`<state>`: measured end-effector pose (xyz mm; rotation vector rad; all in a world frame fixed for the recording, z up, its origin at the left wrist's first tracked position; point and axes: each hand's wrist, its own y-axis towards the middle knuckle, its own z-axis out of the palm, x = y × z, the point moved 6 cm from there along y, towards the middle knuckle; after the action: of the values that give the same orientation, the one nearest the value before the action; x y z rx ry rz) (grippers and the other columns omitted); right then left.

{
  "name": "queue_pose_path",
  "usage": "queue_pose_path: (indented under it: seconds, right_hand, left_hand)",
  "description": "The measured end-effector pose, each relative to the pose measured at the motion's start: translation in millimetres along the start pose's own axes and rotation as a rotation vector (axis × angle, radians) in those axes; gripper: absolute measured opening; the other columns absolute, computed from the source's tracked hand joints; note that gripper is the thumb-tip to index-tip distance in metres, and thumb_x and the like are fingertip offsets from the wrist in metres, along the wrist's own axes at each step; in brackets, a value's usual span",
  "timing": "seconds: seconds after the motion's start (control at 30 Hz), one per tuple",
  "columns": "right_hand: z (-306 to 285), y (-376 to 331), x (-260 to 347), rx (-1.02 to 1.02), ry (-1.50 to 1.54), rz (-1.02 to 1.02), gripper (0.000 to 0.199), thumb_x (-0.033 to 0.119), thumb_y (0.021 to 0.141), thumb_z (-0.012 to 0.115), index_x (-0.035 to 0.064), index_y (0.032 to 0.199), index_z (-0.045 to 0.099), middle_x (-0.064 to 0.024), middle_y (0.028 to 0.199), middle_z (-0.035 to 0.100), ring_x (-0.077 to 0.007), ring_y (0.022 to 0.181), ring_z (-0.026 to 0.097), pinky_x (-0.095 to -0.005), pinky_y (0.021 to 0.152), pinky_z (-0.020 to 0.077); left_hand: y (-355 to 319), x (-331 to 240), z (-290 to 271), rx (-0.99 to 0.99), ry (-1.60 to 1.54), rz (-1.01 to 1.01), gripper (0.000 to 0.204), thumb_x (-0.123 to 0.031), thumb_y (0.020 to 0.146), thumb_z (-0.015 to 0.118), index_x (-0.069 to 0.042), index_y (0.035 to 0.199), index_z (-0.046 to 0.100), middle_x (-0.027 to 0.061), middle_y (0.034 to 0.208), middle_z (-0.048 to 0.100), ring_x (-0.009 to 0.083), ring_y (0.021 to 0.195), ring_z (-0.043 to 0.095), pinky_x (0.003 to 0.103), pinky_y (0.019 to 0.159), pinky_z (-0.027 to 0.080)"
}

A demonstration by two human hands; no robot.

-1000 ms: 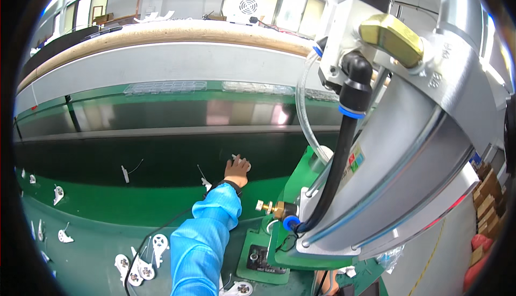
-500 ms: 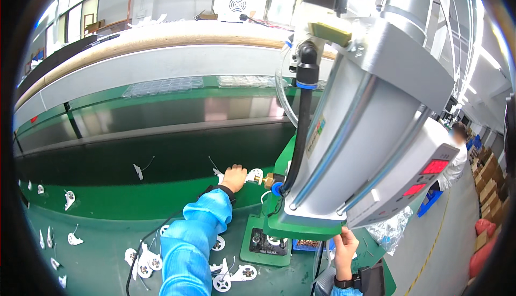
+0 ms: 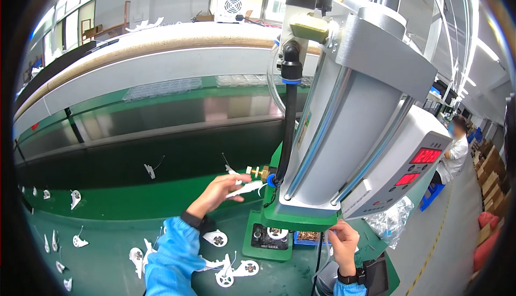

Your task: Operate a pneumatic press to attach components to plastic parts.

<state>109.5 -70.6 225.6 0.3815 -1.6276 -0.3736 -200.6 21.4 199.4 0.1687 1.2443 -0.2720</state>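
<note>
My left hand, in a blue sleeve, is left of the bench press. Its fingers grip a white plastic part that points toward the brass fitting on the press. Below the press head, a round white part sits on the black fixture block of the green base. My right hand is by the lower right edge of the press head. Its fingertips are pinched together; what they hold, if anything, is too small to make out.
Several white parts with round hubs lie on the green table near my left forearm. More white parts lie on the dark conveyor belt and at far left. A blue tray of copper-coloured pieces stands behind the base. A seated co-worker is at right.
My left hand has drawn back left and toward me from beside the brass fitting, with the white part in it. My right hand's fingers have closed more. The view has shifted slightly.
</note>
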Motion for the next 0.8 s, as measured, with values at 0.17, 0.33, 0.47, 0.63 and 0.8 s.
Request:
queue_pose_path:
  seconds: [0.17,0.33,0.47,0.63,0.8]
  right_hand:
    - [61.5,13.7,16.2,0.358,-0.380,0.010,0.026,0.003,0.076,0.064,-0.0005,0.101,0.060,-0.0137,0.091,0.063,-0.0259,0.078,0.060,-0.0318,0.072,0.0470]
    - [79.9,15.6,-18.4,0.398,-0.363,-0.107,0.019,0.017,0.081,0.064,0.0037,0.094,0.065,-0.0102,0.086,0.065,-0.0212,0.075,0.060,-0.0308,0.068,0.0453]
    - [84.5,15.8,-12.2,0.385,-0.324,-0.080,0.021,0.021,0.081,0.064,0.0049,0.095,0.066,-0.0098,0.088,0.065,-0.0232,0.078,0.060,-0.0315,0.069,0.0450]
    - [89.2,18.0,-0.4,0.397,-0.390,-0.157,0.020,0.021,0.080,0.065,0.0052,0.093,0.066,-0.0106,0.089,0.065,-0.0258,0.079,0.060,-0.0330,0.070,0.0451]
    - [83.1,1.6,10.5,0.482,-0.551,-0.335,0.025,0.008,0.078,0.064,0.0005,0.101,0.061,-0.0148,0.099,0.060,-0.0283,0.087,0.057,-0.0372,0.075,0.0450]
  left_hand:
    - [-52.0,18.9,7.0,0.013,-0.434,-0.127,0.021,-0.018,0.092,0.043,-0.001,0.102,0.052,0.0086,0.102,0.058,0.0183,0.090,0.060,0.031,0.074,0.053]
    - [-69.9,24.9,24.6,-0.089,-0.165,-0.059,0.021,-0.017,0.091,0.052,-0.005,0.105,0.041,0.0105,0.094,0.059,0.0144,0.074,0.061,0.021,0.059,0.050]
    - [-64.8,21.6,40.2,-0.016,-0.005,-0.016,0.027,-0.025,0.096,0.040,-0.002,0.110,0.044,0.0056,0.087,0.058,0.0110,0.070,0.058,0.021,0.060,0.045]
    - [-27.4,21.3,61.5,-0.096,0.251,0.329,0.023,-0.019,0.095,0.040,0.000,0.103,0.050,0.0052,0.085,0.056,0.0145,0.079,0.053,0.027,0.072,0.042]
    - [-20.4,21.0,70.5,0.015,0.731,0.490,0.022,-0.010,0.087,0.045,0.001,0.106,0.048,0.0204,0.096,0.053,0.0337,0.087,0.053,0.037,0.076,0.043]
